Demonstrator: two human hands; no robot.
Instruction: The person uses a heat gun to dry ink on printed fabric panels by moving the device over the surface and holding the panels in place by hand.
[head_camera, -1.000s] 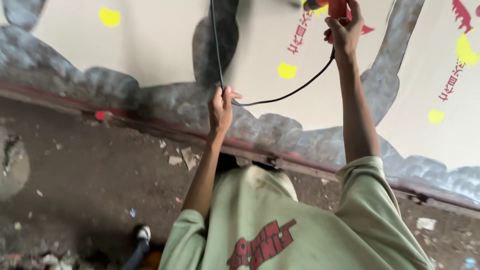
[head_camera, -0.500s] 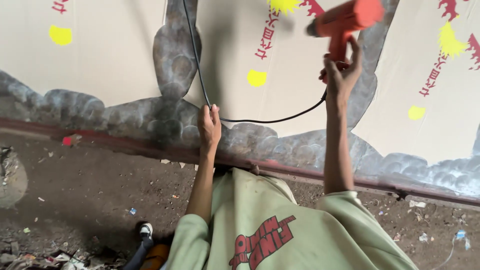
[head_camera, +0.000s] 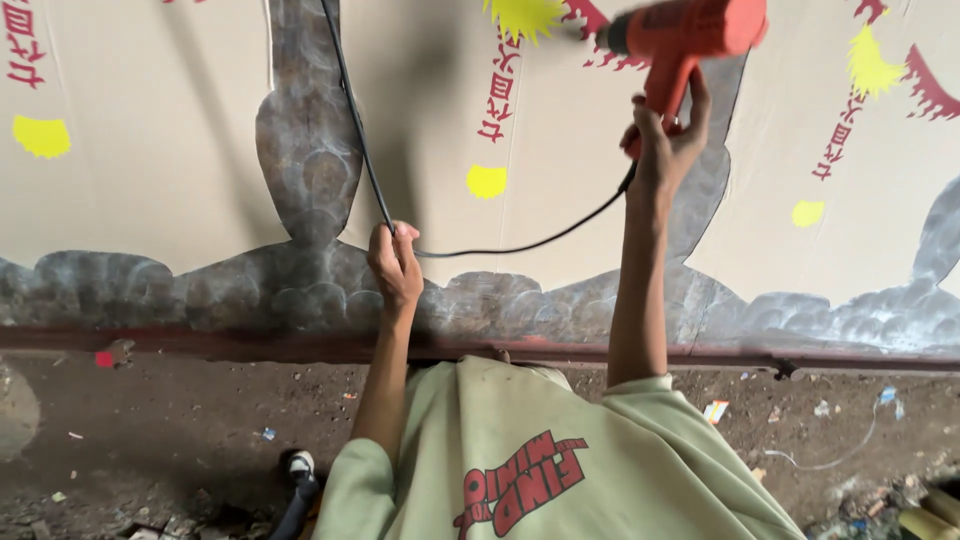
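Item: orange heat gun (head_camera: 690, 40), now lower in our view, gripped by our right hand (head_camera: 665, 140) against the cardboard panel (head_camera: 180, 150); our left hand (head_camera: 395, 265) holds its black cord (head_camera: 355, 130) below-left of the gun.

The light was soft and even, like daytime. No bright glare showed. A dim shadow lay on the board (head_camera: 180, 150) by the cord (head_camera: 355, 130). The orange tool (head_camera: 690, 35) looked a bit blurry.
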